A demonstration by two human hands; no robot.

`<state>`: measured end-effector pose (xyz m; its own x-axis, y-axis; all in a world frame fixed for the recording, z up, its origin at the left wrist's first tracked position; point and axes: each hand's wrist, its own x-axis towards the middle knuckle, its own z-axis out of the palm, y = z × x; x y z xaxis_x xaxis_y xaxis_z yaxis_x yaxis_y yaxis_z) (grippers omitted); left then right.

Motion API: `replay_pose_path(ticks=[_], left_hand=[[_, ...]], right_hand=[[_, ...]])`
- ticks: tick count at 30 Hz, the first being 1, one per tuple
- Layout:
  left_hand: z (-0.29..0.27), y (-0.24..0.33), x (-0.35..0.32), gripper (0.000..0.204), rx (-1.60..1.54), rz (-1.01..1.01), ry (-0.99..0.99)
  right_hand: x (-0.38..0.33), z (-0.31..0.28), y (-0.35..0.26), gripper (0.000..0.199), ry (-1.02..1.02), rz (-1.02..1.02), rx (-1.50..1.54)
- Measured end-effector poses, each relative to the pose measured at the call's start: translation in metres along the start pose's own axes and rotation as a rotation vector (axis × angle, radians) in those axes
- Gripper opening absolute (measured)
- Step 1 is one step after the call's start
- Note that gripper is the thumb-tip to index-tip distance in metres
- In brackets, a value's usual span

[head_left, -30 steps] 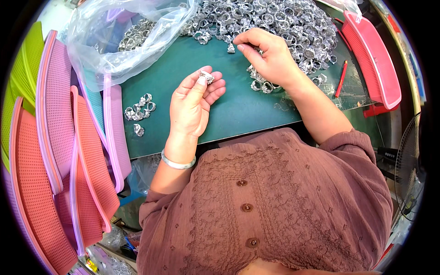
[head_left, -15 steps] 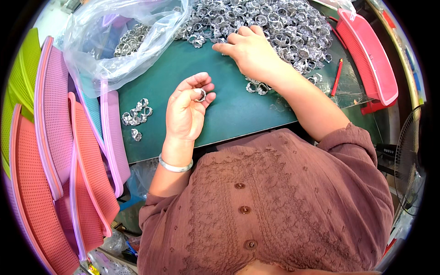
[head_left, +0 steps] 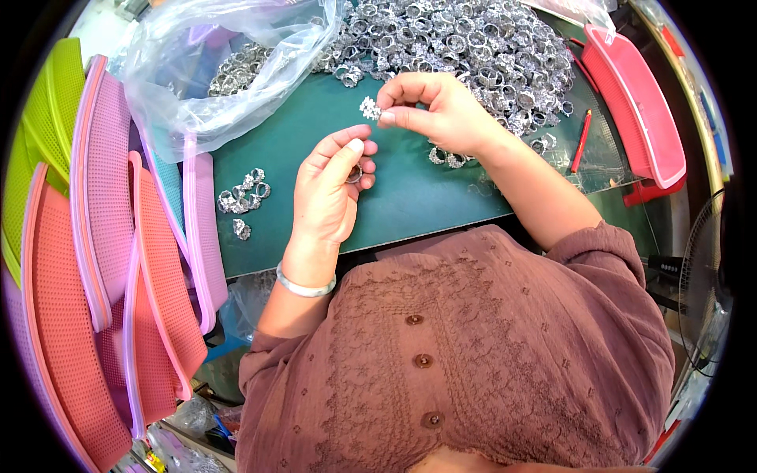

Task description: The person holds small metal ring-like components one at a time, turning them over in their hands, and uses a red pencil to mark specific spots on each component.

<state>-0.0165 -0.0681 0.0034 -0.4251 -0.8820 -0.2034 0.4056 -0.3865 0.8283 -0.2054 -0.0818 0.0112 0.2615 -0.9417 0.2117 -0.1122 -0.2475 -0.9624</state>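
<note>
Over a green mat (head_left: pixel 426 197), the left hand (head_left: pixel 327 189) pinches a small silver ring (head_left: pixel 354 173) between thumb and fingers. Just up and to its right, the right hand (head_left: pixel 441 110) pinches a sparkly ornament (head_left: pixel 369 108), nearly touching.

Green mat (head_left: pixel 410 189), heap of silver rings (head_left: pixel 473 39), small ring cluster (head_left: pixel 243 193), clear plastic bag (head_left: pixel 229 63), red pencil (head_left: pixel 581 140)

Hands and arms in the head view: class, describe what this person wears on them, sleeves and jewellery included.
Both hands are bare, without gloves. The left hand has a thin silver bangle at the wrist. The right hand shows nothing on its wrist. Both forearms are uncovered; the mauve embroidered blouse, with buttons down the front, has sleeves ending near the elbows.
</note>
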Motion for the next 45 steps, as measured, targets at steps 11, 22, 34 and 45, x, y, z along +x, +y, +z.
replay_pose_path(ticks=[11,22,34,45], left_hand=[[0.012,0.004,0.001,0.012,0.014,0.112,0.036],[0.01,0.002,0.003,0.009,0.061,0.106,0.06],[0.009,-0.002,0.004,0.009,0.088,0.144,0.094],[0.009,-0.002,0.002,0.009,0.146,0.18,0.097]], right_hand=[[-0.008,0.009,0.004,0.009,-0.035,-0.005,0.175],[-0.009,0.013,0.006,0.01,-0.008,0.001,0.164],[-0.01,0.011,0.007,0.008,-0.036,0.015,0.086],[-0.009,0.013,0.016,0.013,-0.009,-0.073,0.14]])
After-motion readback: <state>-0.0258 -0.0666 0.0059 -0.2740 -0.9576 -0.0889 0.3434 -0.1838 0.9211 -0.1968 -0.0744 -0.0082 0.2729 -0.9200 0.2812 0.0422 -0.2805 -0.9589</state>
